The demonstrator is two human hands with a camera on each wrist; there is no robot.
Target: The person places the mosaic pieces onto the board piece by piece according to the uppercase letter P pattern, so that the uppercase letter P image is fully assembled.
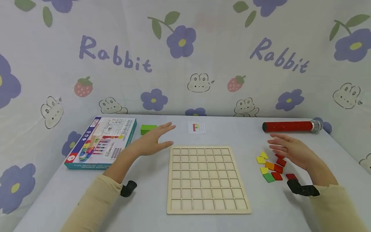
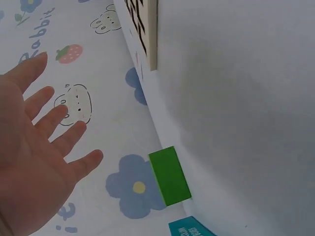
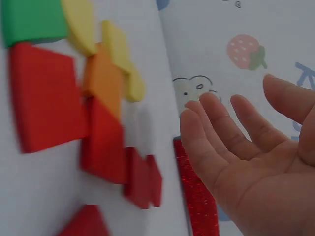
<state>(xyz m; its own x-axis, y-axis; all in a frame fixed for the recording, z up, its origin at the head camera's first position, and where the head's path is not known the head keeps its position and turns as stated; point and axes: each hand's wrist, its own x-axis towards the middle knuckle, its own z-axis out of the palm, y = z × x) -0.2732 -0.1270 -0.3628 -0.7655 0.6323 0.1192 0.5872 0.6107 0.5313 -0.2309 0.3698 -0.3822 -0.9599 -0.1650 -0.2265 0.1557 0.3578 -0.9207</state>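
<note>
My left hand [image 1: 153,139] hovers over the table with fingers extended, between the boxed game and a wooden grid board [image 1: 207,180]. A green block [image 1: 148,129] is just behind it; the left wrist view shows the same block [image 2: 170,176] below the spread fingers. My right hand [image 1: 292,151], palm turned inward and fingers loosely bent, is held above the right side. Beneath and left of it lie several small flat tiles: red [image 1: 278,169], orange [image 1: 270,165], yellow [image 1: 260,160] and green [image 1: 269,177]. Neither hand holds anything.
A boxed game [image 1: 113,141] lies at the left. At the back are a small card [image 1: 196,127] with a coloured grid pattern and a red glittery cylinder [image 1: 287,126] with a silver end. A patterned cloth [image 1: 214,58] hangs behind the table.
</note>
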